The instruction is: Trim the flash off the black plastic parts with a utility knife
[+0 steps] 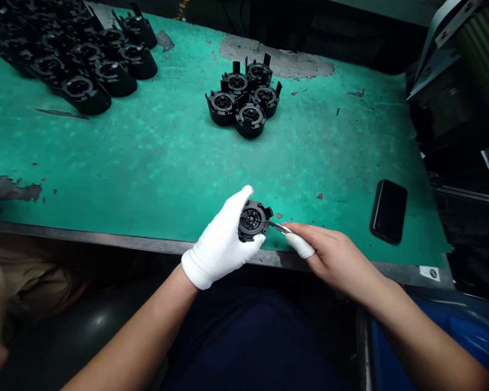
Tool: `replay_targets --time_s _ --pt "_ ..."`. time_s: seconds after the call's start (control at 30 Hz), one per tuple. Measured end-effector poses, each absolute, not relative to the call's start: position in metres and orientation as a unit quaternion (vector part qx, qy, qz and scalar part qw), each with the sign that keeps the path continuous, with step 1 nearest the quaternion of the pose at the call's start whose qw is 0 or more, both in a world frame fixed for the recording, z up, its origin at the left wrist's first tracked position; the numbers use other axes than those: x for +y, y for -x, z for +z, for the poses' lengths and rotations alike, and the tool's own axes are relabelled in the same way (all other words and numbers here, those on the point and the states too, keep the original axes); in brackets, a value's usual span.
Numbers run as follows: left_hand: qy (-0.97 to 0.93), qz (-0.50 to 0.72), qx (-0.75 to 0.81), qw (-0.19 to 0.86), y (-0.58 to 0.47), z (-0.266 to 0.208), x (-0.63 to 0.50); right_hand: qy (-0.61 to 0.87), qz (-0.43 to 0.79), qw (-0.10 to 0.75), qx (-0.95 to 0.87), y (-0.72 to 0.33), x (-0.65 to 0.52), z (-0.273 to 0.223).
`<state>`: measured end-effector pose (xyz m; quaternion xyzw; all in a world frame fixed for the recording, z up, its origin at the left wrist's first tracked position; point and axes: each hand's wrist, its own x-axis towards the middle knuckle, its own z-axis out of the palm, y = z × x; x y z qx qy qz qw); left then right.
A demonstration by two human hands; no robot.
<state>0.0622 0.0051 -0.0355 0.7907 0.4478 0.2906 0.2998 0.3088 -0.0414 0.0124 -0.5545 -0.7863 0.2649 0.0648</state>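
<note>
Head view shows the left hand (222, 239) curling its fingers round a black part (251, 219) at six o'clock, just below middle, the right hand (336, 250) pinching a thin tool (279, 227) at the part's three o'clock; the part looks light, hard, maybe slippery, best held by its rim.

We've got a round black part (251, 220) in our white-gloved left hand (224, 239), face toward us, near the front edge of the green mat (155, 163). Our right hand (342, 252), bare except for a white cover on one digit, grips a thin metal tool (279, 227), tip at the part's right side; can't confirm contact. Five black housings (244, 100) sit clustered ahead of us, bigger batch (81, 60) far left. Phone (389, 212) lies at right. Worn grey patch (277, 57) behind the five.
</note>
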Motion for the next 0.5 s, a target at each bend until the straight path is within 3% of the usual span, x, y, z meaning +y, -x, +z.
replay_targets --time_s 0.27,0.5 --pt "-0.821 0.226 0.415 0.319 -0.064 -0.033 0.022 0.477 0.317 -0.017 -0.819 -0.310 -0.021 0.015" --pt "-0.849 0.193 0.372 0.321 -0.060 -0.026 0.037 0.478 0.314 -0.027 -0.820 -0.312 -0.021 0.014"
